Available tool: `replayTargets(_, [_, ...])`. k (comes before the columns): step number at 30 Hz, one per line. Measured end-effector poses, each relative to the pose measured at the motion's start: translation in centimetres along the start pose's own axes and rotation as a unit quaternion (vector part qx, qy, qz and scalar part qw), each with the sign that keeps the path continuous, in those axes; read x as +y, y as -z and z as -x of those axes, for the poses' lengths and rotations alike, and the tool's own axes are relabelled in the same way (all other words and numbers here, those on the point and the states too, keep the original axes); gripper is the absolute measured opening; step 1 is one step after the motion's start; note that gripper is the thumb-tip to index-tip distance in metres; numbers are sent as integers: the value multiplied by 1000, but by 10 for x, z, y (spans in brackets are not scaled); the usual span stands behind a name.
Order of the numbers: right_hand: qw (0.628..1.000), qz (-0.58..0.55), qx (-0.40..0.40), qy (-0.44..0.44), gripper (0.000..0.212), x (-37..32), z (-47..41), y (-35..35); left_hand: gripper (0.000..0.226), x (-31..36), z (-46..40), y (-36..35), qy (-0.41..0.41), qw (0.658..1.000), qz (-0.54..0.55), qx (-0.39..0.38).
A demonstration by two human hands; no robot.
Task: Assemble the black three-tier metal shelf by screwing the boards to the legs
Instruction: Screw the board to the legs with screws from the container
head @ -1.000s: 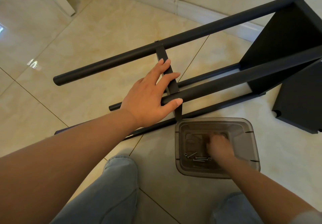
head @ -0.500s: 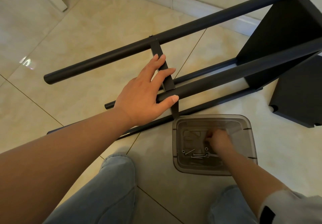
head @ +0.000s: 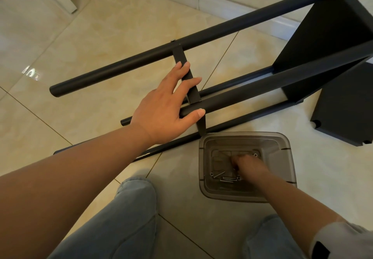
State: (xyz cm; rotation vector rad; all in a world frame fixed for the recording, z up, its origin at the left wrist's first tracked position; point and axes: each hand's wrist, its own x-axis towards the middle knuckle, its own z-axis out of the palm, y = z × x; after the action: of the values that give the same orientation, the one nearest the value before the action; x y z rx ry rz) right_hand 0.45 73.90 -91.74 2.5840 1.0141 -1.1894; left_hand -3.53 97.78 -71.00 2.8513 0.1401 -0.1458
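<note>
Left hand point(head: 163, 111) grip spread wide on shelf board point(head: 186, 73) edge, right hand point(head: 247, 163) in bin point(head: 282, 137), grip unclear.

Frame: black metal shelf frame point(head: 232, 99) lies on beige tiled floor point(head: 90, 36)
Tub: clear plastic tub point(head: 286, 147) before frame, loose metal screws point(head: 227, 179) inside
Board: loose black metal board point(head: 347, 113) right of frame

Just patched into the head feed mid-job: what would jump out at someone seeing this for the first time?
The black shelf frame lying on its side across the tiled floor, with the left hand spread over its middle board. Nearer, the right hand reaches into a clear plastic bin holding loose screws.
</note>
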Motion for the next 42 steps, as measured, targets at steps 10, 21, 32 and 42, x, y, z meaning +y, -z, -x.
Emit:
replayTargets(10, [999,12,-2,34,28,0,-2,-10,73,-1,0,-1,-5,1000,-4,1])
replayTargets(21, [998,6,18,53,41,-2,0,-13,72,0,0,-1,1,1000,-10,-3])
replayTargets(32, [979,-195,54,8,19,-20,24,20,77,-2,1,-2,-14,1000,-15,11])
replayTargets(42, [859,-352,277,247,24,-50,125,170,72,-13,11,-1,-41,999,-5,17])
